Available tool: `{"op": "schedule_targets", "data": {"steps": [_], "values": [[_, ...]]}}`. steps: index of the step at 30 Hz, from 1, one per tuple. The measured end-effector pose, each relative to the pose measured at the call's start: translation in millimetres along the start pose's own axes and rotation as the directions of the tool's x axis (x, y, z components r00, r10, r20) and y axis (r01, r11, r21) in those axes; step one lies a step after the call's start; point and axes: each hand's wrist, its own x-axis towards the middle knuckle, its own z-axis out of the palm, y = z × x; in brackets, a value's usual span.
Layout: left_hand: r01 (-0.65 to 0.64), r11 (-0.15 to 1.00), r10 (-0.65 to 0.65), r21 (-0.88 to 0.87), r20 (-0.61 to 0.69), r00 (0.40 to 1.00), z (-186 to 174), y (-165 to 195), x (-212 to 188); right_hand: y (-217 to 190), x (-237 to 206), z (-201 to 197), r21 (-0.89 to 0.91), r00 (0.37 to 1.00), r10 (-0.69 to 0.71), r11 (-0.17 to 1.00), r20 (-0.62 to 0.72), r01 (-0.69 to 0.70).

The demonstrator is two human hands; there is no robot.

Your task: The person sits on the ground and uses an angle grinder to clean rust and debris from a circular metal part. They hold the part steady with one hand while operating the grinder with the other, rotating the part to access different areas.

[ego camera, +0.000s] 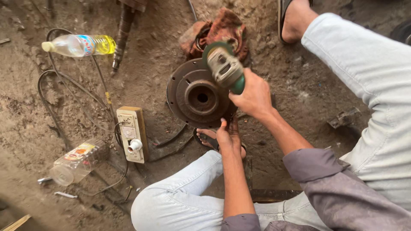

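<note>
Socket box (pixel 133 134), cables and two bottles on dirt floor, left of rusty hub (pixel 198 97). Right hand (pixel 253 97) fingers clenched on grinder (pixel 224 68) over hub; left hand (pixel 228 136) fingers pressing hub's near rim.

Your right hand (pixel 253 96) grips a green-bodied grinder (pixel 225 68); under it a rust-brown hub (pixel 193 97); behind, a red-brown rag (pixel 222 30); far left, a yellow-filled clear bottle (pixel 79 45).

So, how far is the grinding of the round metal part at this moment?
Done: the plug sits in the socket box, so the grinder looks ready. In hand: the right hand holds it over the rusty metal disc, while the left hand steadies the rim. Left: the disc looks rusty all over; no clean, bright area is visible.
</note>
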Motion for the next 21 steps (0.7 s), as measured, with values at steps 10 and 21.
{"op": "schedule_targets", "data": {"steps": [10,21], "values": [[0.02,0.988,-0.005,0.152,-0.098,0.995,-27.3,24.9,2.1,17.5,-26.8,0.4,0.121,0.996,0.092,0.989,-0.009,-0.091],[-0.109,0.968,0.174,0.226,-0.292,0.941,-20.9,48.4,8.1,19.1,-36.2,2.3,0.054,0.991,0.102,0.993,0.091,-0.107]]}}
